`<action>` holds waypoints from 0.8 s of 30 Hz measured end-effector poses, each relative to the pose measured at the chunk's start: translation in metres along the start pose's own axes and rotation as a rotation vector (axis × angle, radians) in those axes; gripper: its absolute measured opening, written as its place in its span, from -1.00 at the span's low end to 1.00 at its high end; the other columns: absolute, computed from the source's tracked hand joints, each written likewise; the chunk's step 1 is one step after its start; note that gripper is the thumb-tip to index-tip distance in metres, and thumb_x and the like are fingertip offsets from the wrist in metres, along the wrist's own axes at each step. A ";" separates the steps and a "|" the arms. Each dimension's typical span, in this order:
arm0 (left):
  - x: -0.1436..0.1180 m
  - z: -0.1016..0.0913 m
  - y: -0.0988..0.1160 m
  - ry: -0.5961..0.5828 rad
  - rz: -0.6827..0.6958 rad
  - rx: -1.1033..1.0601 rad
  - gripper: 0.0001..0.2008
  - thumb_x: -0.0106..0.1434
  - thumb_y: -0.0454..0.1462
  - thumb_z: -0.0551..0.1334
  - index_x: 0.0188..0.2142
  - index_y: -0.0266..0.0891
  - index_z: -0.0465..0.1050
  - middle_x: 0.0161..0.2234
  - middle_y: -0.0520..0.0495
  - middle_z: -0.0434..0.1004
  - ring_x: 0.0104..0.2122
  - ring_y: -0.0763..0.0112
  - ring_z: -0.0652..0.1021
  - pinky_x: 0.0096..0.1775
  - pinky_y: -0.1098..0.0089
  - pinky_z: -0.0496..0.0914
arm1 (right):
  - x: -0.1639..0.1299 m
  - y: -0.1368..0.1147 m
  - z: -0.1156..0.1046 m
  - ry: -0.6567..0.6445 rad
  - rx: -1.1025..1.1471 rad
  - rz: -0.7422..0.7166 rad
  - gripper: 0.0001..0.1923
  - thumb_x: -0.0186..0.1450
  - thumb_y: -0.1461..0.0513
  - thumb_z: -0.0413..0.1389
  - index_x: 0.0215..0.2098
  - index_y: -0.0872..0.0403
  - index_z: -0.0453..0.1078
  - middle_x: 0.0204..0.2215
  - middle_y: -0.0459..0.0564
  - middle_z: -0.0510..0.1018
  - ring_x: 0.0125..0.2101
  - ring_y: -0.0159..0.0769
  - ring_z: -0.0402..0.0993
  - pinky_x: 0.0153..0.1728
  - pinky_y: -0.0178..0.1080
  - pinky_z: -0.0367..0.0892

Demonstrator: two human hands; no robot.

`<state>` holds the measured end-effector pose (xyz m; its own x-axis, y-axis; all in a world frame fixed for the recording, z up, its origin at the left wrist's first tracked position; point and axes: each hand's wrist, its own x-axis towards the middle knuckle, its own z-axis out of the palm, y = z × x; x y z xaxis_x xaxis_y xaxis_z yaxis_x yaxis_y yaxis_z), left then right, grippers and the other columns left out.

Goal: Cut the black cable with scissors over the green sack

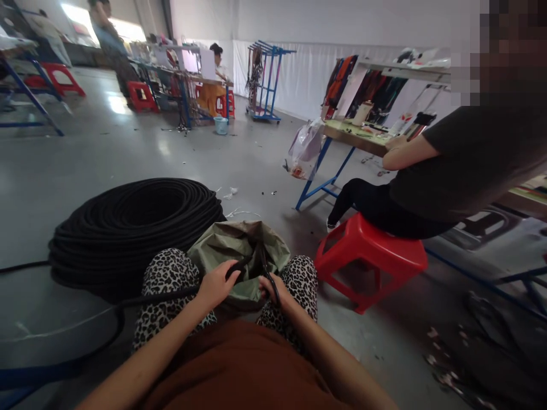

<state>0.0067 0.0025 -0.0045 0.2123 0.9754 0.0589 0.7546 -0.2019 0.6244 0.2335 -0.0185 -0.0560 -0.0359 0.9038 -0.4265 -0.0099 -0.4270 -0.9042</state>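
Far left, I see the coil of black hose (137,228) lying flat on the floor. My left hand (217,283) has its fingers wrapped around the black hose end (237,267), which runs left to right over my lap, its tip pointing right toward the scissors (268,273). My right hand (273,290) grips their handles. Behind sits the green bag (239,242); further right, a red stool (367,256).

Daylight is pouring in from the far-left windows (81,17), glaring off the grey floor (115,105). Edges are bending with wide-lens distortion, the lower right corner is smearing, and shadows are staying soft.
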 end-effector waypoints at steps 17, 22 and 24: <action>-0.010 0.015 -0.008 -0.071 -0.090 0.126 -0.63 0.50 -0.26 0.16 0.22 -0.22 0.53 0.18 -0.20 0.67 0.18 0.17 0.64 0.19 0.24 0.50 | -0.002 0.045 0.011 -0.139 -0.291 -0.063 -0.66 0.27 0.02 0.38 -0.34 0.08 0.43 -0.47 -0.15 0.46 -0.44 -0.34 0.40 -0.36 -0.29 0.33; -0.018 0.021 -0.009 -0.082 -0.002 0.172 -0.61 0.50 -0.28 0.14 0.25 -0.15 0.51 0.16 -0.16 0.68 0.10 0.21 0.66 0.13 0.26 0.52 | -0.003 0.046 0.011 -0.136 -0.283 -0.039 -0.65 0.29 0.01 0.37 -0.34 0.10 0.44 -0.46 -0.15 0.45 -0.45 -0.33 0.40 -0.36 -0.28 0.34; -0.021 0.021 -0.008 -0.096 0.018 0.204 -0.61 0.50 -0.28 0.14 0.25 -0.15 0.52 0.11 -0.17 0.69 0.07 0.20 0.67 0.10 0.25 0.54 | -0.003 0.047 0.011 -0.124 -0.293 -0.038 -0.65 0.29 0.01 0.37 -0.33 0.10 0.46 -0.46 -0.14 0.46 -0.44 -0.32 0.41 -0.34 -0.27 0.35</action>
<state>0.0094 -0.0180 -0.0267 0.2772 0.9608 -0.0117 0.8582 -0.2420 0.4527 0.2217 -0.0418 -0.0972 -0.1627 0.9008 -0.4025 0.2742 -0.3506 -0.8955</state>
